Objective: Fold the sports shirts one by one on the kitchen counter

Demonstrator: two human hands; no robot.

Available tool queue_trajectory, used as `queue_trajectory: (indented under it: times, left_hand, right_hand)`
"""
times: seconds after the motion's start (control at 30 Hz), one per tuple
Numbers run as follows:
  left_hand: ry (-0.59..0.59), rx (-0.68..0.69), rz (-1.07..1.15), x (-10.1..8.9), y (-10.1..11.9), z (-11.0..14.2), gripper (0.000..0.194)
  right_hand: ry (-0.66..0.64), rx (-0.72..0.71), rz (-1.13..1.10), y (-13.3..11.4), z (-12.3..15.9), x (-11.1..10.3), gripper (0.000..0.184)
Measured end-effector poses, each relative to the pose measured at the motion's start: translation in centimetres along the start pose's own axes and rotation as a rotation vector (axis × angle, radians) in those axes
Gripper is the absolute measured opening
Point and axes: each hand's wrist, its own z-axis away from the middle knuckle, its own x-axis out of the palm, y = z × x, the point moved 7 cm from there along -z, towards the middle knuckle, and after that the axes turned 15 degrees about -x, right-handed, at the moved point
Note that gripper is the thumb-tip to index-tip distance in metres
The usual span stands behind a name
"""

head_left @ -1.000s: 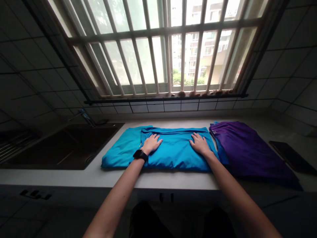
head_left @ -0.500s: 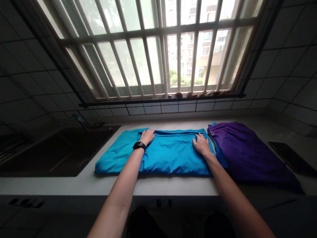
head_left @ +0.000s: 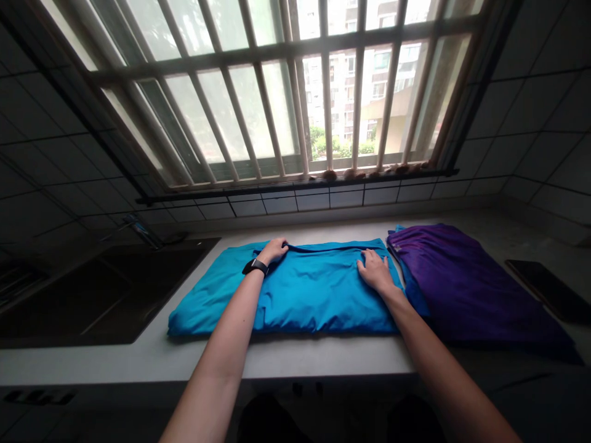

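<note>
A bright blue folded garment [head_left: 318,289] lies wide across the counter, with a darker blue fold line along its far edge. My left hand [head_left: 274,250], with a black band on the wrist, is at that far edge left of the middle, its fingers curled over the fabric. On the right part of the same garment rests my right hand [head_left: 375,271], fingers spread and lying flat. Just right of it is a folded purple garment [head_left: 457,283] with blue cloth showing along its left side.
A dark sink [head_left: 92,289] with a faucet [head_left: 143,231] is set in the counter at the left. A dark phone-like slab [head_left: 549,289] lies at the far right. Behind the pale counter [head_left: 323,360] stands a tiled wall with a barred window [head_left: 286,92]; small round objects line its sill.
My left hand's fingers have curled in at the garment's far edge, where they lay flatter before. My right hand stays almost in place. The camera view has shifted slightly.
</note>
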Motion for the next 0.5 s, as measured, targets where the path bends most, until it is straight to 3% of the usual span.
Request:
queue_trajectory:
  times: [0.33,0.5]
  left_hand:
    - [0.052,-0.083,0.077,-2.3,-0.5,-0.9,0.025]
    - [0.228,-0.014,0.021,-3.7,-1.3,-0.2,0.036]
  right_hand:
    - [0.002,-0.002,0.0,0.2,0.0,0.3,0.046]
    - [-0.015,0.005,0.005,0.2,0.0,0.4,0.046]
